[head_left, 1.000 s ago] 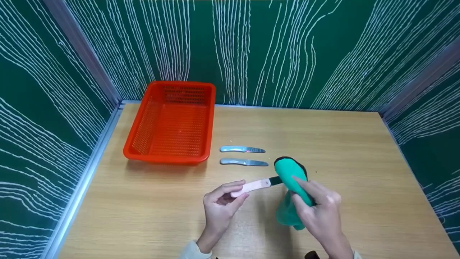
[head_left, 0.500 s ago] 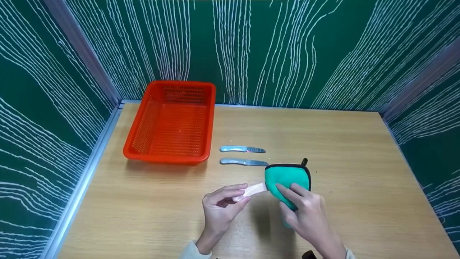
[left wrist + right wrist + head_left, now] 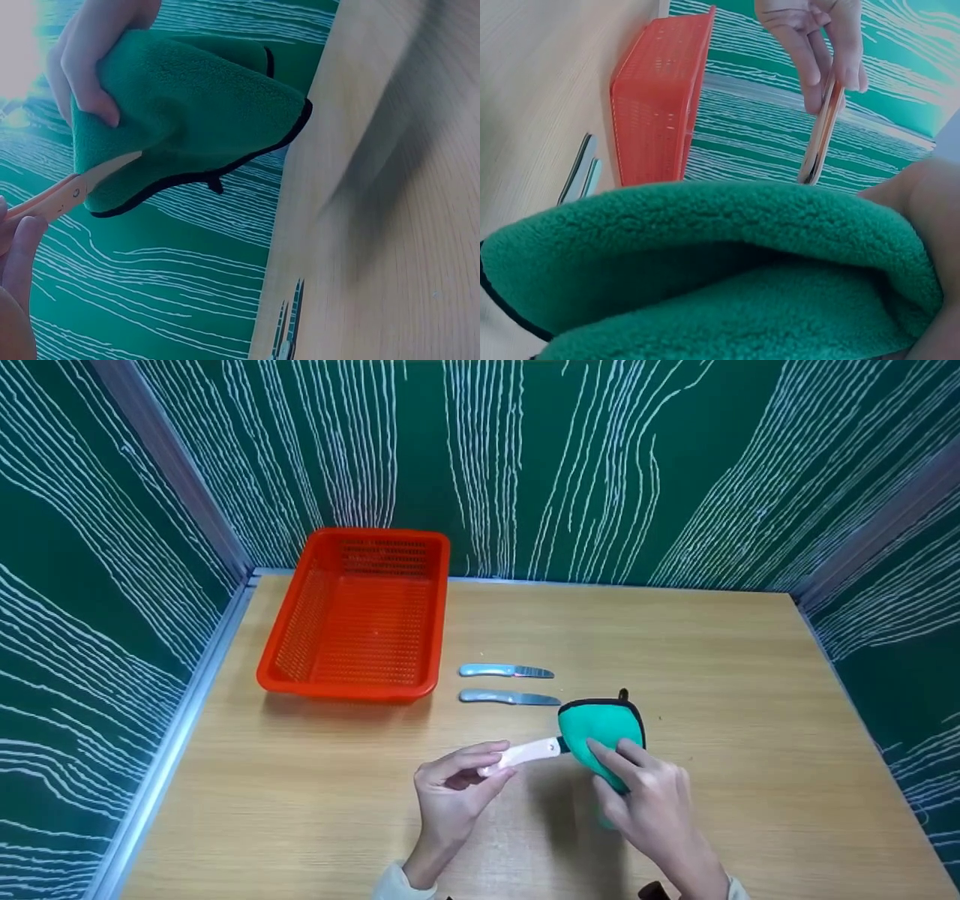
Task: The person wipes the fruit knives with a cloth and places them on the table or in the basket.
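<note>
The left hand pinches a pale-pink-handled knife above the wooden bench, the dark blade base newly bared beside the green, black-edged plush cloth gripped by the right hand, suggesting a wiping stroke.

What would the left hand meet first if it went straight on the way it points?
The cloth, most likely: the knife in the left hand points at it, though whether they touch is unclear.
</note>
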